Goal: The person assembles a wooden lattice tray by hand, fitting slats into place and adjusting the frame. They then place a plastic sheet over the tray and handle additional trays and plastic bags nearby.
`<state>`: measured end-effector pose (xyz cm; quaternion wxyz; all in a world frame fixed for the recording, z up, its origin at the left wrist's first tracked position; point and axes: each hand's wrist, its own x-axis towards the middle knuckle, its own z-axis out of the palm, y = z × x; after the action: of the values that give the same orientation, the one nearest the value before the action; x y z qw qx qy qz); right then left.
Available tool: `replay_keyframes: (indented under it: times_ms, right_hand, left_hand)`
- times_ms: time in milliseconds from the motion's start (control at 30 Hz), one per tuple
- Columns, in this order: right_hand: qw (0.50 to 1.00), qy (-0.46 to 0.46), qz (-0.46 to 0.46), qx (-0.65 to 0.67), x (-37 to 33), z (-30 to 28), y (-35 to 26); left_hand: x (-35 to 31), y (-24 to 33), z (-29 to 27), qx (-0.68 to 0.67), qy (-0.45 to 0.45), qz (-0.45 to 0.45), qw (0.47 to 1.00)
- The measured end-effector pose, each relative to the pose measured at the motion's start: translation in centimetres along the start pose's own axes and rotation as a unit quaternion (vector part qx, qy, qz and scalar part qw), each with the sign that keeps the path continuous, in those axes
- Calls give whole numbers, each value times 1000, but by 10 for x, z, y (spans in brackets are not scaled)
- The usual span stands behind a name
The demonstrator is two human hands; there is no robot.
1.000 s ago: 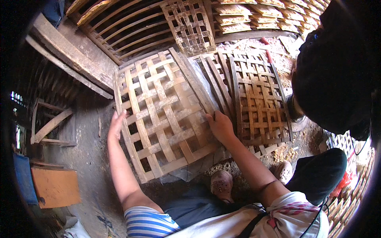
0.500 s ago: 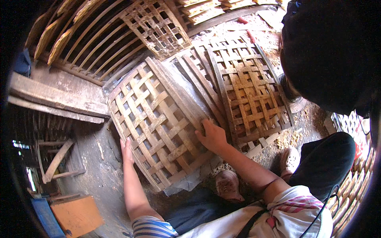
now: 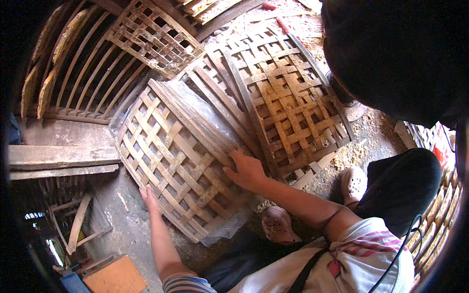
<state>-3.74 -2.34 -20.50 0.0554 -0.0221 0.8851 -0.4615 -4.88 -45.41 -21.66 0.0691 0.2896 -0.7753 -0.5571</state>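
A woven lattice panel of flat bamboo-like strips [image 3: 176,151] in a wooden frame lies slanted in front of me. My left hand [image 3: 150,199] holds its left edge, with fingertips showing at the rail. On the opposite rail, my right hand [image 3: 245,171] has its fingers curled over the wood and its thumb apart; the fingertips are partly hidden. The panel's near right part is blurred. Beneath it shows clear plastic sheeting [image 3: 224,232]. To the right, a second woven panel [image 3: 288,93], dusted with yellowish crumbs, rests on other slatted frames.
Another lattice panel [image 3: 156,39] leans by a slatted rack [image 3: 93,78] at far left. A wooden beam [image 3: 63,157] and an orange box [image 3: 115,277] stand left. A large dark shape [image 3: 395,63] fills the upper right. Brown clogs [image 3: 279,223] rest on the crumb-strewn floor.
My view has turned, so the rack and beam sit lower and the panels lie farther left in the picture. Both hands stay on the same panel's edges.
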Motion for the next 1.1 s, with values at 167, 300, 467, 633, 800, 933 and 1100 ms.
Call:
replay_keyframes:
  times_ms: [167, 300, 467, 633, 800, 933, 1100]
  right_hand:
    - [987, 118, -41, 103, -7, -13, 4]
    - [988, 152, 20, 28, -23, -26, 21]
    - [953, 199, 110, -201, -21, -34, 52]
    - [922, 126, 125, -345, -3, -39, 69]
    - [936, 1, 93, -340, -4, -72, 50]
    - [924, -172, 87, -331, -2, -114, 40]
    - [939, -169, -14, -299, 14, -159, 48]
  left_hand:
    - [10, -9, -5, 43, 25, -14, 999]
    - [2, 0, 3, 39, 12, -19, 999]
    - [-1, 2, -1, 61, 17, -13, 998]
    - [-3, 7, 15, 2, 30, -2, 1000]
    - [35, -21, -18, 98, 57, 90, 990]
    - [40, -10, -5, 292, 212, 54, 931]
    - [36, 57, 51, 346, 313, 215, 858]
